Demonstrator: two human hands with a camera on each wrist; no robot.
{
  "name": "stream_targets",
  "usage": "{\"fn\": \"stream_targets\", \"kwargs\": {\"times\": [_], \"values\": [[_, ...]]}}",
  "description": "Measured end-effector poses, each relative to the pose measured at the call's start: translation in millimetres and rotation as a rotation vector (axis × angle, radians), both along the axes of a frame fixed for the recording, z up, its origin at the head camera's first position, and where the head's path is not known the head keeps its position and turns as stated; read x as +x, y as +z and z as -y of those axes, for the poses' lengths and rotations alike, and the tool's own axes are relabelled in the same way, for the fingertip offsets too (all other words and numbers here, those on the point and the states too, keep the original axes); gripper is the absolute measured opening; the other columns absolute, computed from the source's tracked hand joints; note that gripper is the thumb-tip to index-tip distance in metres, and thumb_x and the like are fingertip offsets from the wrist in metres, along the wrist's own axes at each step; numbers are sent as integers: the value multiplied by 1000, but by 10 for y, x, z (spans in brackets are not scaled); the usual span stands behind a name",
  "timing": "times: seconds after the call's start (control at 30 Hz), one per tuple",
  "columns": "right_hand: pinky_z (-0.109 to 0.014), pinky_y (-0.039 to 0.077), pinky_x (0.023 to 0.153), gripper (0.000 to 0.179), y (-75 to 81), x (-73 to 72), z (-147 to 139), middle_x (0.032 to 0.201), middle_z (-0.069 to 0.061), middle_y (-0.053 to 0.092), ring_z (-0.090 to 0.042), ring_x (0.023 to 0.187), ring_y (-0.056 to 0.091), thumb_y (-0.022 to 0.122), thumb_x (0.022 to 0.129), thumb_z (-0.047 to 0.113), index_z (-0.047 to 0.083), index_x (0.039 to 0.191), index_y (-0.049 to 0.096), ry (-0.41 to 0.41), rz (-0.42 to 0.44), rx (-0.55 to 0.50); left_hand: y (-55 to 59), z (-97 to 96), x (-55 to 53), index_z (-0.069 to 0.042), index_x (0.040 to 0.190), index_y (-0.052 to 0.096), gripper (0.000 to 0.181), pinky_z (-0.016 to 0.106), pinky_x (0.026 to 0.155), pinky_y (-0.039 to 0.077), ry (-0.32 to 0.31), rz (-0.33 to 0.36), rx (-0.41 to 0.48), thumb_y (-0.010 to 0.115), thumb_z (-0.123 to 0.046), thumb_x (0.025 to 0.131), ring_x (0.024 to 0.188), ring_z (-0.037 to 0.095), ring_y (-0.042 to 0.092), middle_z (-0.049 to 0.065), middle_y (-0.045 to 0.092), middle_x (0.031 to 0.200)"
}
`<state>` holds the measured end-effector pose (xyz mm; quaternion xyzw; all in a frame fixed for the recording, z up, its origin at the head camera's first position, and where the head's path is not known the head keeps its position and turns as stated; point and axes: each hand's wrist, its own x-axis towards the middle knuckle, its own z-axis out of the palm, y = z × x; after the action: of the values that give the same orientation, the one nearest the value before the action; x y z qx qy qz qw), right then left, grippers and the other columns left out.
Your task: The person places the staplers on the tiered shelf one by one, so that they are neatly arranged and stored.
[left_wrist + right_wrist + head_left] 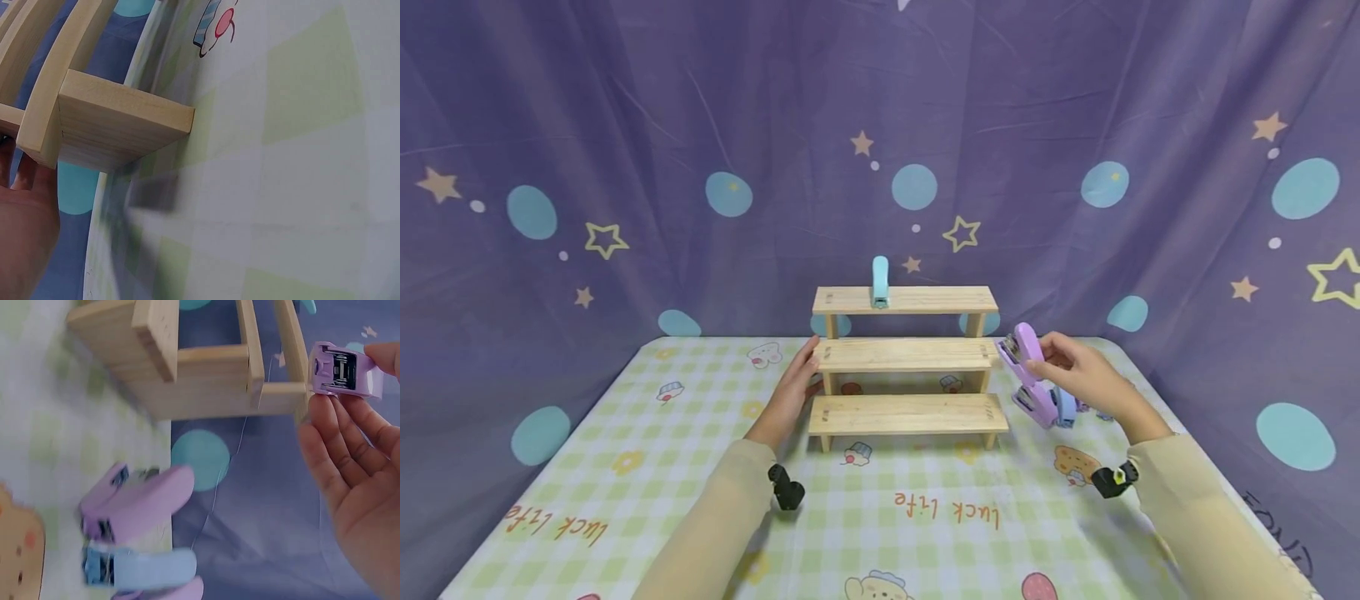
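Note:
My right hand [1078, 375] pinches a purple stapler [1022, 350] between thumb and fingers, just off the right end of the wooden three-step display rack [906, 354]. In the right wrist view this held stapler [344, 370] shows its metal inside, close to the rack's top board. My left hand [790, 392] lies against the left end of the rack at the middle step, fingers fairly straight; part of it hides behind the wood in the left wrist view. A light teal stapler [880, 282] stands on the top step.
Beside the rack's right end sit another purple stapler [140, 506], a blue stapler [147, 569] and a partly hidden purple stapler [181, 590]. A checked cloth [700, 517] covers the table. A purple curtain [820, 100] hangs behind.

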<state>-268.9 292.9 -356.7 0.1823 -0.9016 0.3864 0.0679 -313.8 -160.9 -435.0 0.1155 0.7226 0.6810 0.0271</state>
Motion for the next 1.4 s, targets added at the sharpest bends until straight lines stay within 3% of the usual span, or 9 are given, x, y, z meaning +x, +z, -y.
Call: {"fn": "stream_targets", "kwargs": {"times": [0.07,0.33,0.77,1.03,1.4], "values": [[-29,52,72,26,18,-43,73,95,-4,67,-19,83,63,67,98,35,13,110,61,12,-6,-23,-4,2,-6,-35,161,19,56,51,119,24,6,4,7,37,-44,109,148,23,22,-1,15,165],[-28,52,72,27,62,-206,327,94,-5,70,-25,83,65,69,97,33,11,110,62,-9,-82,-86,37,0,9,-29,162,17,55,52,119,22,-3,8,25,35,-38,111,149,26,19,2,12,166],[-33,55,54,36,252,-429,709,88,-6,68,-27,77,63,70,93,46,13,104,62,-62,-103,-132,-19,6,-20,-28,163,16,57,54,119,21,-1,-12,22,36,-39,110,150,28,18,4,11,166],[-37,51,72,37,390,-601,858,94,-6,68,-20,84,63,69,94,47,12,104,62,-86,-128,-102,-9,-6,-14,-29,162,17,56,52,119,22,-7,-16,20,36,-40,110,150,25,18,2,11,166],[-34,50,74,38,542,-780,1062,91,-7,66,-21,85,61,70,93,45,8,100,62,-101,-124,-134,2,2,-17,-30,162,17,56,51,119,23,-7,-15,16,36,-40,110,150,24,18,1,11,166]]}}
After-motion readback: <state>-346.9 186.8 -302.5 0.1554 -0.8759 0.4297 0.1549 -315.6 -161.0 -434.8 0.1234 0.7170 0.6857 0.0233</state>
